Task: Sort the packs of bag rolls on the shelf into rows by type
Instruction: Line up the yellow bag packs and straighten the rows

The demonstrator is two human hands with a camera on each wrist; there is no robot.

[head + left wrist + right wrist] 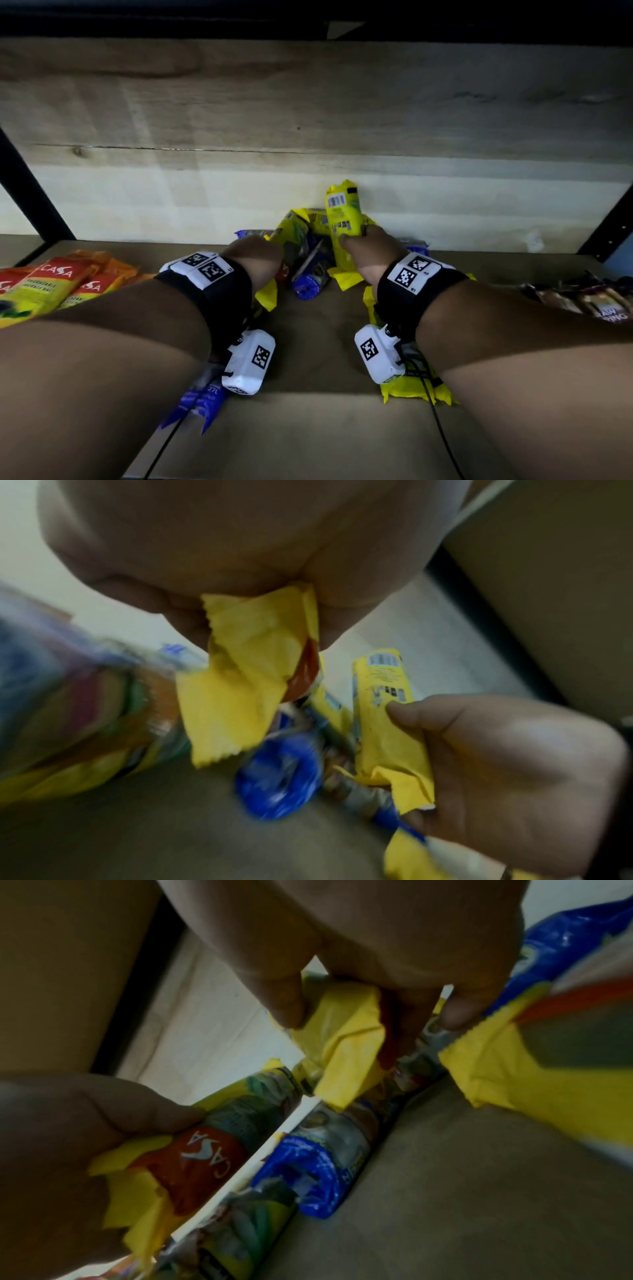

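Both hands reach into a heap of bag-roll packs at the back of the shelf [318, 428]. My right hand [356, 238] grips a yellow pack [342, 212] by its lower part and holds it upright against the back wall; the left wrist view shows the thumb on this yellow pack [387, 718]. My left hand [260, 255] grips the crimped end of a yellow pack with a red Casa label [202, 1153], also seen as the yellow pack end [263, 637]. A blue pack [310, 279] lies between the two hands.
A row of orange and yellow Casa packs [51, 284] lies at the left. Dark packs [582, 299] lie at the right. A blue pack [202, 401] sits under my left wrist and a yellow one [411, 389] under my right. Black shelf posts [606, 226] stand at both sides.
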